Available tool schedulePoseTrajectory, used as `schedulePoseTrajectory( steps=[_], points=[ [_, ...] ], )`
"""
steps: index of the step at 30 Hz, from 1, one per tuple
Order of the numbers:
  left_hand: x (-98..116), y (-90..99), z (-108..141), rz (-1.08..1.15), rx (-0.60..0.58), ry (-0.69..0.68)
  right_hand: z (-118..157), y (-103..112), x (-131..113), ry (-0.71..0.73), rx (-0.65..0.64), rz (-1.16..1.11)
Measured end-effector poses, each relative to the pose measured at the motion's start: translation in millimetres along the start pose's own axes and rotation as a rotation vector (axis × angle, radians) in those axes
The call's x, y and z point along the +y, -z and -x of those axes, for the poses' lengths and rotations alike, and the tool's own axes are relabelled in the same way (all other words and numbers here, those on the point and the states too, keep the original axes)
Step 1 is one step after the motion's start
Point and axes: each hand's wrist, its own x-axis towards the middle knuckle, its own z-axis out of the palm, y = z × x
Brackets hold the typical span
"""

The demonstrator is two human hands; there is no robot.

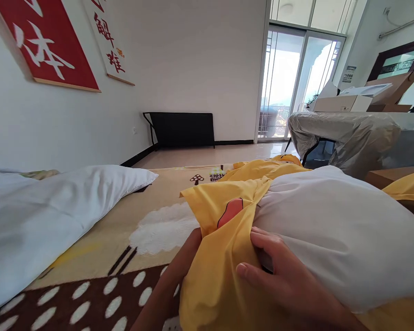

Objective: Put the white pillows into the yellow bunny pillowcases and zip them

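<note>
A yellow pillowcase [224, 280] with a pink, black-outlined print hangs in folds before me, partly around the left end of a plump white pillow [334, 230]. My left hand [191, 243] reaches behind the pillowcase's left side, its fingers hidden by the fabric. On the other side, my right hand [276, 264] grips the pillowcase edge where it meets the pillow. Its thumb lies on the yellow cloth and its fingertips press at the edge. More yellow fabric is bunched beyond the pillow and lies beneath it.
A second white pillow [65, 211] lies at left on the patterned blanket [124, 230]. Beyond stands a black folded panel [182, 130] against the wall. At right are a plastic-covered table [345, 133] with boxes [341, 103] on it, and a glass sliding door [298, 82].
</note>
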Motion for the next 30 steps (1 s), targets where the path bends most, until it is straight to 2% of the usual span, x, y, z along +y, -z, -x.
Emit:
schedulePoseTrajectory(
  steps=[2,3,6,8,10,13,16,18,20,23,25,27,30],
  points=[
    [-3,-0.2,-6,0.031,-0.044,0.015,-1,9,0,-0.055,-0.046,-0.207],
    [-7,1.1,-10,0.048,-0.019,0.018,-2,13,1,-0.063,-0.052,-0.315],
    [-24,10.2,-22,0.090,0.182,0.007,-10,14,7,-0.025,-0.037,-0.548],
    [-35,19.4,-28,0.114,0.260,-0.006,-18,3,13,-0.016,-0.089,-0.613],
    [-44,29.4,-31,0.141,0.305,-0.015,-21,-15,18,-0.044,-0.207,-0.593],
    [-52,42.8,-31,0.193,0.361,-0.011,-13,-39,23,-0.102,-0.417,-0.407],
    [-60,52.2,-31,0.250,0.383,0.001,9,-39,26,-0.246,-0.498,-0.118],
    [-66,55.3,-31,0.295,0.382,0.012,24,-21,25,-0.345,-0.434,0.033],
    [-73,55.8,-33,0.345,0.375,0.030,33,8,23,-0.396,-0.295,0.061],
    [-81,56.4,-37,0.421,0.347,0.060,33,54,17,-0.448,0.008,-0.105],
    [-84,61.5,-37,0.467,0.323,0.087,27,76,14,-0.470,0.138,-0.193],
    [-87,71.9,-33,0.513,0.293,0.132,21,87,12,-0.459,0.182,-0.205],
    [-92,89.0,-23,0.551,0.230,0.237,12,85,9,-0.417,0.204,-0.177]
  ],
)
